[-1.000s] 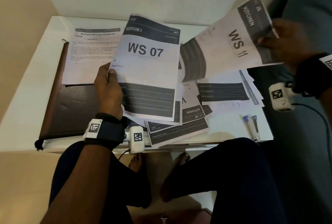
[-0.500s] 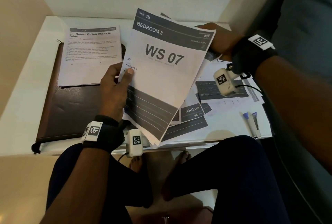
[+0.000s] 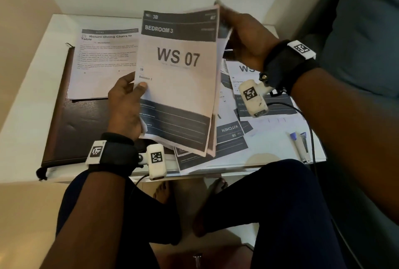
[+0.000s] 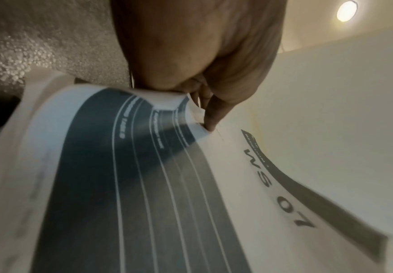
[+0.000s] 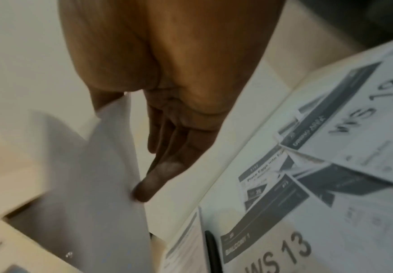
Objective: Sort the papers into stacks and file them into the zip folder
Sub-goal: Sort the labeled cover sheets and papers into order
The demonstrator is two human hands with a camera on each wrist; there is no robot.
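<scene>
My left hand [image 3: 127, 104] grips a stack of papers [image 3: 179, 87] by its left edge, thumb on the top sheet, which reads "WS 07, Bedroom 3" [image 4: 281, 182]. The stack is raised above the table. My right hand [image 3: 244, 40] is at the stack's top right corner; in the right wrist view a white sheet [image 5: 92, 184] passes between its thumb and its nearly straight fingers [image 5: 167, 166]. The dark brown zip folder [image 3: 82, 128] lies closed on the table's left half, with a "Return Dining Chairs to Table" sheet [image 3: 103, 63] on top of it.
Several loose sheets [image 3: 235, 132] lie scattered on the white table [image 3: 32, 106] under and right of the stack, among them "WS 19" [image 5: 363, 114] and "WS 13" [image 5: 284, 254]. Two pens [image 3: 299, 145] lie near the front right corner. My knees are below the front edge.
My right hand carried the "WS 11" sheet leftward and brought it behind the stack. The left hand tilted and raised the stack slightly.
</scene>
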